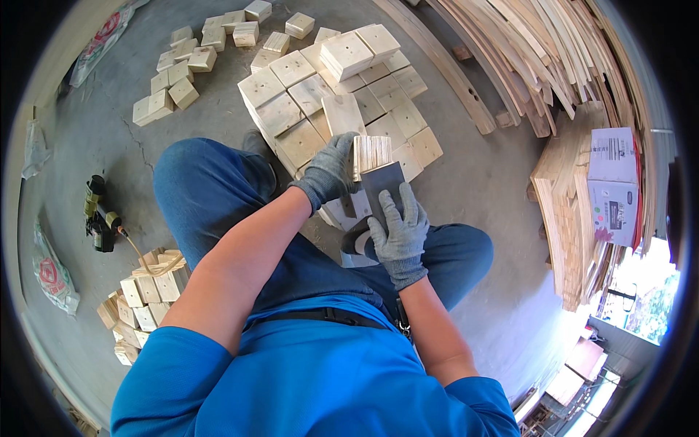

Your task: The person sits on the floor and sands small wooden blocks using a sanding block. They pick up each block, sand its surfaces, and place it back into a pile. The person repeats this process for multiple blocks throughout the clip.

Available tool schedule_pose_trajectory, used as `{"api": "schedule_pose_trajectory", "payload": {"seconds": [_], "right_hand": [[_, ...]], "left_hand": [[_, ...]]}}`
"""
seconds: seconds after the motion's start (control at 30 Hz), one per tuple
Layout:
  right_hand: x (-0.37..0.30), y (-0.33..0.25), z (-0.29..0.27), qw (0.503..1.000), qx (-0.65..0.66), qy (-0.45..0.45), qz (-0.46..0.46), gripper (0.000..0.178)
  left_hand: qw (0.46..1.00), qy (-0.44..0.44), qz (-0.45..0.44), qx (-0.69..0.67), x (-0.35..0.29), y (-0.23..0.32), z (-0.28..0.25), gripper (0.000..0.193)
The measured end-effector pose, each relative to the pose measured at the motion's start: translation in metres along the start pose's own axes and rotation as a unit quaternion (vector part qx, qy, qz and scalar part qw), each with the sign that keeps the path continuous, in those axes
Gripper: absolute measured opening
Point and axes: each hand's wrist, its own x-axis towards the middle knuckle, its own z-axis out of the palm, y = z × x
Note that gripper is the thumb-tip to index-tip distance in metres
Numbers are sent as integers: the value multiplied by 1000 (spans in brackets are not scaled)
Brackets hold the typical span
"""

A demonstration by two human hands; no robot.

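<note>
My left hand [329,172], in a grey knit glove, is closed around the left side of a plywood block [372,154] with its layered edge showing. My right hand [399,231], gloved alike, holds a flat dark grey rectangular sheet [381,184] that looks like sandpaper. The sheet lies against the near end of the block, its fingers spread over the lower part. Both hands are above my lap, at the near edge of a large stack of pale wooden blocks [300,95]. Another loose block [343,115] lies on the stack just beyond my left hand.
More blocks lie scattered on the floor [211,40] at the far left, and others are piled [145,295] by my left thigh. A dark power tool [98,215] with a tan hose is at the left. Long boards [502,58] and a printed carton [613,186] on plywood stand right.
</note>
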Motion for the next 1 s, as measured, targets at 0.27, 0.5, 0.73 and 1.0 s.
{"api": "schedule_pose_trajectory", "payload": {"seconds": [0.27, 0.5, 0.73, 1.0], "right_hand": [[92, 11, 19, 999, -37, 4, 28, 56], [139, 33, 26, 992, 35, -36, 114, 57], [33, 10, -7, 999, 34, -29, 29, 63], [9, 16, -5, 1000, 14, -22, -9, 62]], "left_hand": [[1000, 9, -6, 4, -2, 0, 1, 108], [1000, 7, -20, -1, -1, 6, 1, 107], [999, -7, -34, -13, -3, 4, -1, 107], [1000, 1, -29, 9, -3, 0, 4, 108]]}}
